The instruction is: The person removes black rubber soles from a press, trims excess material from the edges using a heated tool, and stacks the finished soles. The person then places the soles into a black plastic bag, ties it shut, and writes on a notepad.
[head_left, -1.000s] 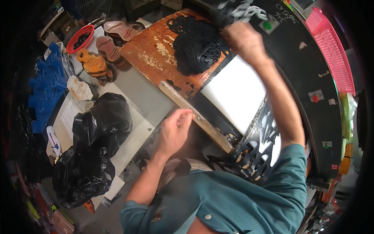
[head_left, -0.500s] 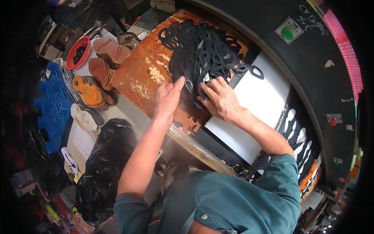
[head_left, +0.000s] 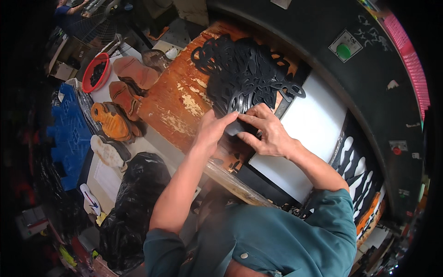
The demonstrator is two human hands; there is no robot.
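A heap of black, flat cut-out pieces (head_left: 251,64), many with looped holes, lies on a worn brown board. At its near edge my left hand (head_left: 210,133) and my right hand (head_left: 270,133) come together around a smooth dark piece (head_left: 234,128). The left fingertips almost meet those of the right over this piece. My right thumb and fingers are bent in a pinch on its right side. Part of the piece is hidden by the fingers.
Right of the brown board (head_left: 170,101) lies a white slab (head_left: 314,120), below a dark machine beam with a green button (head_left: 344,51). Shoe-sole-shaped blocks (head_left: 115,122), a red bowl (head_left: 97,71) and a black plastic bag (head_left: 138,194) are at left.
My left hand has moved right and nearer to me, from beside the heap to the right hand's fingertips. A dark piece now shows between both hands.
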